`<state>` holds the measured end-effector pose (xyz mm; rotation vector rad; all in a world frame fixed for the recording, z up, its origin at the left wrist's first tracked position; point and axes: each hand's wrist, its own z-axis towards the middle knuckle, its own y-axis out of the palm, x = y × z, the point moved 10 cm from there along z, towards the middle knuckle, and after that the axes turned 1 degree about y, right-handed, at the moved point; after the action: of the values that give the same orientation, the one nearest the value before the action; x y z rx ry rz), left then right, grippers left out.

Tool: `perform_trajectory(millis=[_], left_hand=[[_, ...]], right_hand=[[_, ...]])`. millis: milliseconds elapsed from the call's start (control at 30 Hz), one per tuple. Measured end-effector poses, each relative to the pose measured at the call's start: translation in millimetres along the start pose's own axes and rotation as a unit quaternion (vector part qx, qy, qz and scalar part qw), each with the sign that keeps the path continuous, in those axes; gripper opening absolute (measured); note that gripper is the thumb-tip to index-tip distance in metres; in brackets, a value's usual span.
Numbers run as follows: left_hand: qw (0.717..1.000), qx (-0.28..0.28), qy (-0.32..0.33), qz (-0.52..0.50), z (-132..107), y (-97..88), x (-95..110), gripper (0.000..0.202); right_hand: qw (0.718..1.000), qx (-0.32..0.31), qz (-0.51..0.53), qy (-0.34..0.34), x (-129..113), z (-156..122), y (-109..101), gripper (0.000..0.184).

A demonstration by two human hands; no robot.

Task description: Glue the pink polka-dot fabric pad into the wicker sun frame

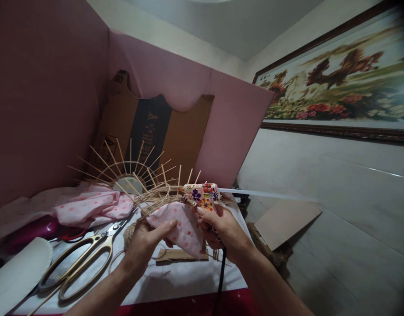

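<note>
My right hand (230,228) is closed around a flower-patterned hot glue gun (203,193). A long translucent glue stick (268,194) sticks out of its rear to the right, and a black cord (221,274) hangs below. The nozzle points left, at the twine-wrapped edge of a woven piece (159,195) with thin wooden sticks. My left hand (146,241) pinches pale pink fabric with red dots (184,230), its thumb lying on top. The fabric lies against the near side of the woven piece. Behind it stands a fan of sticks around a small round mirror (129,184).
Large scissors with gold handles (86,259) lie at the left, near a white scalloped sheet (20,272). More dotted fabric (93,204) is bunched behind them. A cardboard strip (182,256) lies on the white table cover (169,285). Pink panels (235,118) stand behind.
</note>
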<state>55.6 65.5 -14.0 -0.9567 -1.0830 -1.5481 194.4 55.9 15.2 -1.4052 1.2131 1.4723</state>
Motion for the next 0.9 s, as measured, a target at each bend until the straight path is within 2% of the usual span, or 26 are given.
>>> perform_trajectory(millis=[200,433,600,733,900], left_hand=[[1.0,0.005,0.012,0.011,0,-1.1,2,0.021],[1.0,0.007,0.003,-0.01,0,-2.0,0,0.022],[0.999,0.011,-0.022,-0.028,2,-2.8,-5,0.02],[0.998,0.023,-0.043,-0.047,3,-5.1,-10,0.018],[0.986,0.061,-0.118,-0.104,5,-11.0,-30,0.021]], right_hand=[[0.998,-0.032,0.056,-0.007,3,-1,2,0.03],[0.993,-0.023,0.114,-0.032,2,-2,-2,0.025],[0.988,-0.035,0.148,-0.026,6,-1,-1,0.03],[0.986,-0.032,0.151,-0.06,0,-3,-2,0.025],[0.985,-0.018,0.156,-0.077,-2,-4,-3,0.023]])
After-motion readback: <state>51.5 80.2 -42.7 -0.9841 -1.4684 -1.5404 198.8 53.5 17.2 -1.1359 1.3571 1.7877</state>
